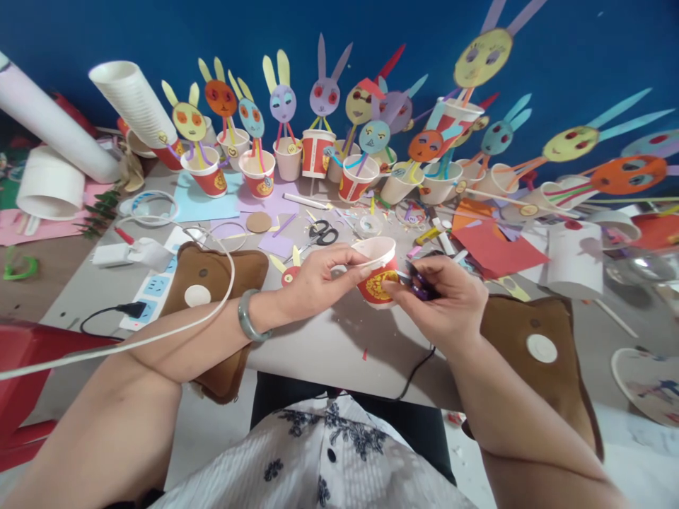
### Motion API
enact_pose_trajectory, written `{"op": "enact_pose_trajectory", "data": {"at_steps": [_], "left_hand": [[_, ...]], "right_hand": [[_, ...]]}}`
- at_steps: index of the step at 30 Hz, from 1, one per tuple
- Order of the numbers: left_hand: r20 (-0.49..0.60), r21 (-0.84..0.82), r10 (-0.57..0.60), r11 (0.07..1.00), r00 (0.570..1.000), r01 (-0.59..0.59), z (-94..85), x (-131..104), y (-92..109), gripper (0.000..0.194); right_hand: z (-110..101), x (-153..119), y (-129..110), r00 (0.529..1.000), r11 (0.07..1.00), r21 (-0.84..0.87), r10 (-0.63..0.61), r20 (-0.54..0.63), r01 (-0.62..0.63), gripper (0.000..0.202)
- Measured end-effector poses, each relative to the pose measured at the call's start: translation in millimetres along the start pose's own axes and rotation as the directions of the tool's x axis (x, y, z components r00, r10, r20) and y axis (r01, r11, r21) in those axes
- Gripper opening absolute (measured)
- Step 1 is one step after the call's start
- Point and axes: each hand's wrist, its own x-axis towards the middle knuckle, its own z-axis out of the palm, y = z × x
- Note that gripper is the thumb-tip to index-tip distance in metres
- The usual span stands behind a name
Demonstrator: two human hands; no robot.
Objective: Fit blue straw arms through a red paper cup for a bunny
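My left hand [326, 279] is closed on the rim of a red and white paper cup [378, 283] with a gold print, tilted slightly over the table. Close against the cup's right side, my right hand [448, 297] grips scissors with dark purple handles [421, 285]. Their blades are mostly hidden by the fingers and the cup. Just left of the cup, a red paper rabbit head [289, 276] with yellow ears lies partly behind my left hand. Beyond it rests a second pair of scissors [323, 232] with black handles.
Paper cups with rabbit figures [317, 152] line the back by the blue wall. A stack of white cups [130, 106] leans at left. A power strip [153, 283] with cables and brown cushions [530, 382] flank my arms. Red paper [501, 244] lies at right.
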Motion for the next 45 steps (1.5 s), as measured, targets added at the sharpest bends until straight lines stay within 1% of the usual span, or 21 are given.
{"op": "enact_pose_trajectory", "data": {"at_steps": [3, 5, 8, 11, 13, 16, 18, 19, 20, 21, 22, 23, 24, 25, 27, 29, 30, 32, 38, 40, 45], "left_hand": [[0.025, 0.065, 0.045, 0.997, 0.999, -0.046, 0.6, -2.0, -0.2, 0.028], [0.033, 0.102, 0.074, 0.992, 0.997, -0.077, 0.4, -2.7, -1.6, 0.026], [0.038, 0.176, 0.159, 0.971, 0.987, -0.163, -0.3, -2.9, -4.6, 0.023], [0.053, 0.224, 0.212, 0.95, 0.976, -0.219, -0.3, -3.2, -6.0, 0.02], [0.05, 0.217, 0.207, 0.953, 0.977, -0.213, 0.2, -3.5, -5.2, 0.02], [0.022, 0.171, 0.124, 0.977, 0.992, -0.126, 0.5, -2.8, -2.0, 0.023], [0.004, 0.131, 0.028, 0.991, 1.0, -0.028, -0.1, -1.4, 0.3, 0.027], [-0.004, 0.104, -0.021, 0.994, 1.0, 0.022, -0.7, -0.6, 1.3, 0.028], [-0.007, 0.069, -0.07, 0.995, 0.998, 0.071, -1.4, 0.1, 1.9, 0.03], [-0.006, 0.025, -0.115, 0.993, 0.993, 0.115, -2.0, 0.8, 2.4, 0.031], [0.001, -0.021, -0.152, 0.988, 0.988, 0.152, -2.6, 1.3, 2.7, 0.032], [0.01, -0.063, -0.182, 0.981, 0.983, 0.183, -3.0, 1.7, 3.0, 0.032], [0.023, -0.102, -0.204, 0.973, 0.979, 0.206, -3.4, 2.0, 3.2, 0.033], [0.036, -0.135, -0.22, 0.965, 0.975, 0.223, -3.7, 2.3, 3.4, 0.033], [0.062, -0.189, -0.246, 0.949, 0.967, 0.253, -4.2, 2.7, 4.2, 0.034], [0.09, -0.235, -0.273, 0.929, 0.958, 0.287, -4.6, 3.3, 5.3, 0.035], [0.1, -0.255, -0.284, 0.919, 0.953, 0.301, -4.8, 3.6, 6.0, 0.036], [0.109, -0.287, -0.299, 0.904, 0.948, 0.318, -5.1, 4.0, 7.2, 0.036], [0.068, -0.289, -0.289, 0.91, 0.955, 0.296, -5.2, 3.8, 7.0, 0.033], [0.051, -0.272, -0.275, 0.921, 0.96, 0.279, -4.8, 3.7, 6.3, 0.033], [0.004, -0.235, -0.256, 0.939, 0.967, 0.25, -2.2, 2.8, 6.3, 0.029]], "right_hand": [[5.2, -3.9, 2.0, 0.998, 0.994, -0.093, -0.055, -0.033, 0.052, 0.012], [6.6, -6.0, 5.0, 0.995, 0.983, -0.159, -0.099, -0.029, 0.093, 0.01], [7.1, -7.9, 8.4, 0.991, 0.96, -0.25, -0.135, -0.022, 0.125, 0.009], [7.8, -8.6, 8.5, 0.982, 0.944, -0.278, -0.186, -0.005, 0.178, 0.01], [8.0, -8.3, 7.1, 0.977, 0.943, -0.264, -0.213, -0.002, 0.205, 0.012], [4.1, -5.8, 2.7, 0.982, 0.967, -0.168, -0.19, 0.016, 0.19, 0.011], [-2.0, -2.7, -1.6, 0.974, 0.98, -0.007, -0.195, 0.116, 0.197, 0.01], [-5.6, -0.9, -4.0, 0.949, 0.97, 0.11, -0.237, 0.209, 0.218, 0.01], [-9.2, 0.7, -6.3, 0.905, 0.943, 0.232, -0.302, 0.3, 0.238, 0.011], [-12.3, 1.9, -8.5, 0.86, 0.908, 0.337, -0.367, 0.355, 0.249, 0.011], [-14.6, 2.6, -10.3, 0.831, 0.886, 0.392, -0.402, 0.385, 0.248, 0.01], [-16.0, 2.7, -11.6, 0.828, 0.885, 0.398, -0.403, 0.39, 0.243, 0.009], [-16.5, 2.3, -12.2, 0.853, 0.905, 0.356, -0.365, 0.372, 0.232, 0.01], [-15.9, 1.5, -12.1, 0.894, 0.937, 0.278, -0.302, 0.332, 0.213, 0.015], [-13.0, 0.0, -9.4, 0.965, 0.982, 0.103, -0.177, 0.194, 0.16, 0.019], [-9.5, -0.1, -4.2, 0.99, 0.992, -0.016, -0.124, 0.065, 0.125, 0.013], [-8.1, 0.6, -1.2, 0.992, 0.991, -0.046, -0.123, 0.034, 0.125, 0.013], [-6.9, 3.0, 3.8, 0.99, 0.988, -0.07, -0.137, 0.036, 0.139, 0.019], [-10.6, 8.0, 5.9, 0.968, 0.979, -0.106, -0.149, 0.2, 0.173, 0.017], [-11.8, 8.5, 5.7, 0.963, 0.979, -0.114, -0.14, 0.231, 0.17, 0.017], [-14.1, 9.0, 8.6, 0.968, 0.97, -0.179, -0.122, 0.219, 0.163, 0.021]]}}
